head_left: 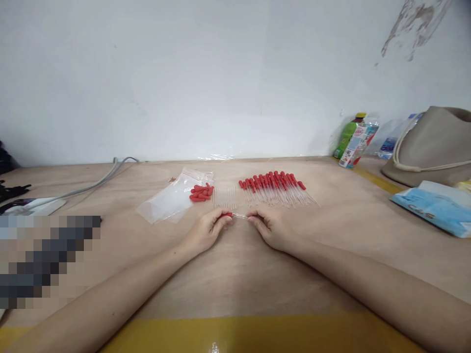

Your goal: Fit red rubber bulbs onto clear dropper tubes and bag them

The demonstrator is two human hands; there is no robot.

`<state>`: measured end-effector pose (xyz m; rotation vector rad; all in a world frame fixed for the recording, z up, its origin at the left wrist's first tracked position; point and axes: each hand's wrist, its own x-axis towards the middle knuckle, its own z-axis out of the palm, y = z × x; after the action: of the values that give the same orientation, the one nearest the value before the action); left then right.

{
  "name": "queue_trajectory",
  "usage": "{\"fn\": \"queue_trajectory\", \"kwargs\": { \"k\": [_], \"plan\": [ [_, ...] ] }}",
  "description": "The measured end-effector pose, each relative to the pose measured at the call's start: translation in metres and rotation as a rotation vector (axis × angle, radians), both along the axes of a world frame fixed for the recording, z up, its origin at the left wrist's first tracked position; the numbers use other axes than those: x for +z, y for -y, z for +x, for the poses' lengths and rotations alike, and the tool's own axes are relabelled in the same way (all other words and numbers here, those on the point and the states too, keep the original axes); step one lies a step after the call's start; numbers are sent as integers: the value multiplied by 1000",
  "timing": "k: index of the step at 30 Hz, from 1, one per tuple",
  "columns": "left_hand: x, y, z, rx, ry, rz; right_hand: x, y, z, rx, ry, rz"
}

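Observation:
Between my two hands lies a dropper, low over the middle of the table. My left hand (213, 226) pinches its red rubber bulb (227, 214). The clear glass tube (240, 215) runs to the right, its other end pinched by my right hand (267, 226). Whether bulb and tube are fully joined is hidden by my left fingers. Just beyond my left hand is a small heap of loose red bulbs (201, 192), with a row of bare glass tubes (225, 197) beside it. Farther right, several droppers with red bulbs (274, 184) lie side by side, bulbs toward the wall.
Clear plastic bags (167, 198) lie left of the loose bulbs. A grey cable (97, 184) crosses the left side. At right stand a green bottle (348, 137), another labelled bottle (358, 144), a beige hat (430, 142) and a blue-white packet (434, 208). Yellow tape (235, 333) edges the table.

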<state>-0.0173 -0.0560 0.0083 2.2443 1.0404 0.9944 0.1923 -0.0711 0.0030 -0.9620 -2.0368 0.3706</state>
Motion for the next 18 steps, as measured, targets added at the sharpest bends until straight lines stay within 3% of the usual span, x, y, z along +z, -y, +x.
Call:
{"fn": "queue_trajectory", "kwargs": {
  "k": [5, 9, 18],
  "plan": [
    [-2, 2, 2, -89, 63, -99, 1, -3, 2, 9, 70, 0],
    [-6, 3, 1, -70, 33, -113, 4, -2, 4, -52, 193, 39],
    [-4, 6, 3, -34, -107, 55, 4, 5, -1, -96, 311, 135]
  ]
}}
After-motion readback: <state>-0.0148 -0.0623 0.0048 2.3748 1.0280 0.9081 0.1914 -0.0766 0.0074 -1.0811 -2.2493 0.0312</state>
